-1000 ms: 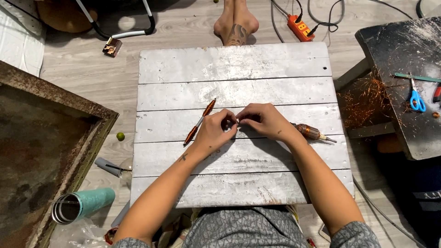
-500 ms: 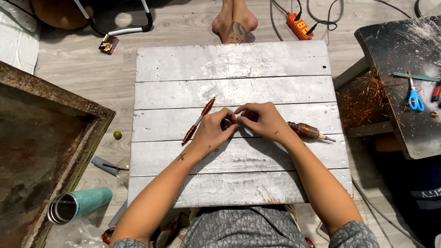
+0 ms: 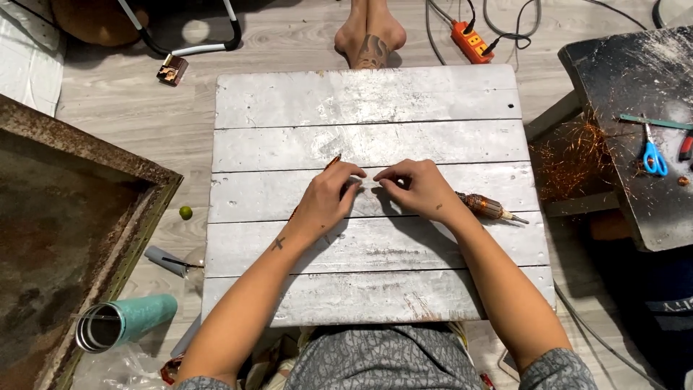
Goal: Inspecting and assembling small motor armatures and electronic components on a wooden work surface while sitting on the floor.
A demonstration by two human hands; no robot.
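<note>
Both hands pinched at counter (image 3: 375, 94) centre: left hand (image 3: 328, 198) and right hand (image 3: 419, 189) fingertips closed on something too small to tell. Motor armature (image 3: 485, 206) at 3 o'clock, untouched.

Not much packaging or signage here. Upper left of the frame, on the floor just beside a black-and-white tube frame: one small box (image 3: 172, 70), roughly square, dark brown with a lighter picture-like face, lying tilted. Lower left, beside the rusty tray's corner: a teal cylindrical roll or canister (image 3: 127, 323) on its side, open end with a metallic rim facing left; whether it carries a label can't be made out. Bottom left edge: crumpled clear plastic wrap (image 3: 123, 372). No screens or signs visible.
</note>
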